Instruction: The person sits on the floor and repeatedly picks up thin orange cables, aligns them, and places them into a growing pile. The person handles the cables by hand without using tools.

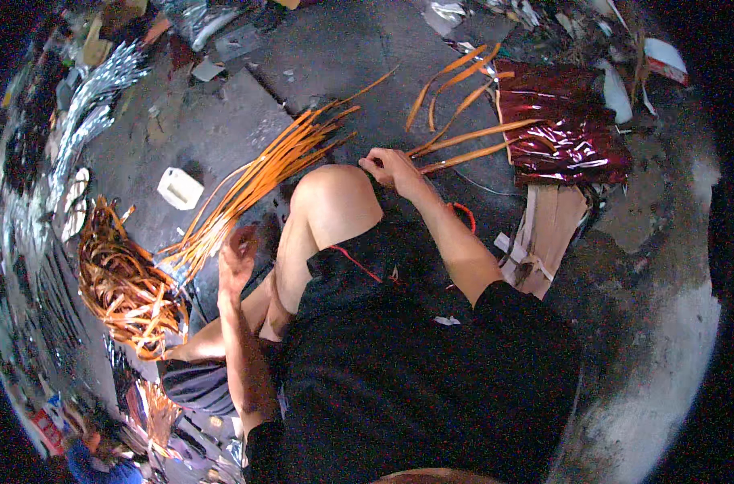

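Observation:
My right hand (389, 168) is beside my raised bare knee, thumb and fingers pinched together. A small dark green bit shows at the fingertips, too small to name. Several flat orange strips (480, 151) run from behind this hand toward a shiny dark red sheet (556, 129) at the right. My left hand (238, 252) is raised left of the knee, fingers loosely bent and apart, partly in shadow; nothing shows in it. Just beyond it lies a long bundle of loose orange strips (262, 173), fanned out across the dark floor.
A tangled heap of brown-orange strips (125, 278) lies left by my foot. Near it are a white plastic piece (180, 189) and silvery strands (93, 113). Flattened brown cardboard (551, 230) lies under the red sheet. Mixed scraps line the far edge. A person in blue (101, 464) is at lower left.

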### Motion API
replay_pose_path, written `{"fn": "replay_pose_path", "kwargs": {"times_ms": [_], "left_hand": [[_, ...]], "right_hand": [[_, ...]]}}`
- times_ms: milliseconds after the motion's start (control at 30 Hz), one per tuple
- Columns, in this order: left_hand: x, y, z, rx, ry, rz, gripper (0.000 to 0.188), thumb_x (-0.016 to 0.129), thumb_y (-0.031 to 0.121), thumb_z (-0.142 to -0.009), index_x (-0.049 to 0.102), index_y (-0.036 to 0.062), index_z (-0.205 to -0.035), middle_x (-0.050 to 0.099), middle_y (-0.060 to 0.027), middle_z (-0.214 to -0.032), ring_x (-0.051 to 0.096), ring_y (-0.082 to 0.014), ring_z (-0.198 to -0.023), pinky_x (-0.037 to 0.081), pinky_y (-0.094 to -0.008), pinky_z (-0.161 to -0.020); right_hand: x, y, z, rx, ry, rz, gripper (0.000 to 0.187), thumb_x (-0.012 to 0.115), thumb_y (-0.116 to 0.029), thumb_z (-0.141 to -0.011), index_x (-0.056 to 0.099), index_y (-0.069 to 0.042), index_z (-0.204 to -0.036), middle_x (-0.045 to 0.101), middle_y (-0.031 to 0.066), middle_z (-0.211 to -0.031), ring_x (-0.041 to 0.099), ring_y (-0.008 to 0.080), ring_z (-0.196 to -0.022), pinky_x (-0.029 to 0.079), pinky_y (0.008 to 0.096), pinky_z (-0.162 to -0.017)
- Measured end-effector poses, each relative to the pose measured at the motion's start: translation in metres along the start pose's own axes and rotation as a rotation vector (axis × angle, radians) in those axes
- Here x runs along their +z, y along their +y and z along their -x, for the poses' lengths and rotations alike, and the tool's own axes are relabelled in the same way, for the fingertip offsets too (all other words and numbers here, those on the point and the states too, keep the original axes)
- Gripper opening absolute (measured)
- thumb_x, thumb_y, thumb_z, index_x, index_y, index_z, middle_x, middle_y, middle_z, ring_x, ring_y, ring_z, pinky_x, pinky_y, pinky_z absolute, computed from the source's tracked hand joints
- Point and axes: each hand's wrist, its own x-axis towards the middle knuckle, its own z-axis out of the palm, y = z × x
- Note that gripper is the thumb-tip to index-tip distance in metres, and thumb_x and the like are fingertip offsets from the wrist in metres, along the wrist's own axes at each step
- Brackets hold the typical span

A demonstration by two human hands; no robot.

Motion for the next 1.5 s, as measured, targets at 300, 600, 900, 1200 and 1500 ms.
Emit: {"fn": "replay_pose_path", "kwargs": {"times_ms": [300, 600, 900, 1200, 1500], "left_hand": [[-0.014, 0.045, 0.031, 0.075, 0.003, 0.0, 0.032, 0.059, 0.021, -0.098, 0.06, -0.0006, -0.122, 0.065, -0.0123, -0.114, 0.061, -0.0182, -0.105, 0.047, -0.0315, -0.094], [-0.007, 0.053, 0.032, 0.035, -0.008, 0.044, 0.034, 0.059, 0.023, -0.098, 0.059, 0.0004, -0.124, 0.064, -0.0119, -0.119, 0.06, -0.0188, -0.11, 0.045, -0.0313, -0.097], [-0.01, 0.089, 0.042, 0.136, 0.056, 0.368, 0.029, 0.061, 0.018, -0.097, 0.061, 0.0018, -0.122, 0.065, -0.0086, -0.115, 0.06, -0.0174, -0.107, 0.045, -0.031, -0.097], [0.005, 0.252, 0.009, 0.287, 0.224, 0.467, 0.05, 0.066, 0.014, -0.093, 0.045, 0.0015, -0.136, 0.063, -0.0096, -0.112, 0.059, -0.0166, -0.105, 0.047, -0.0312, -0.096], [-0.033, 0.247, 0.023, 0.203, 0.416, 0.544, 0.018, 0.066, 0.018, -0.094, 0.067, -0.0005, -0.097, 0.069, -0.0045, -0.081, 0.064, -0.0096, -0.072, 0.052, -0.0234, -0.069]], "right_hand": [[-0.04, 0.091, -0.002, 0.06, 0.405, 0.368, 0.013, 0.057, -0.011, -0.086, 0.062, -0.007, -0.099, 0.061, 0.0166, -0.097, 0.059, 0.0397, -0.091, 0.048, 0.0478, -0.077], [-0.059, 0.134, -0.057, -0.311, 0.287, 0.686, 0.022, 0.058, -0.004, -0.085, 0.064, -0.01, -0.105, 0.054, 0.009, -0.122, 0.051, 0.0294, -0.117, 0.04, 0.0436, -0.097], [-0.101, 0.024, -0.095, -0.384, 0.264, 0.304, 0.012, 0.057, -0.011, -0.093, 0.059, -0.007, -0.105, 0.063, 0.0085, -0.103, 0.061, 0.0276, -0.101, 0.039, 0.0449, -0.101], [-0.064, -0.194, -0.04, -0.589, -0.162, -0.591, 0.018, 0.054, -0.004, -0.097, 0.059, 0.0, -0.113, 0.065, 0.0055, -0.097, 0.063, 0.0105, -0.088, 0.052, 0.0269, -0.08], [-0.046, -0.255, -0.004, -0.734, -0.098, -0.492, 0.03, 0.071, -0.007, -0.085, 0.06, -0.005, -0.112, 0.067, 0.0106, -0.099, 0.068, 0.0205, -0.09, 0.054, 0.0316, -0.077]]}}
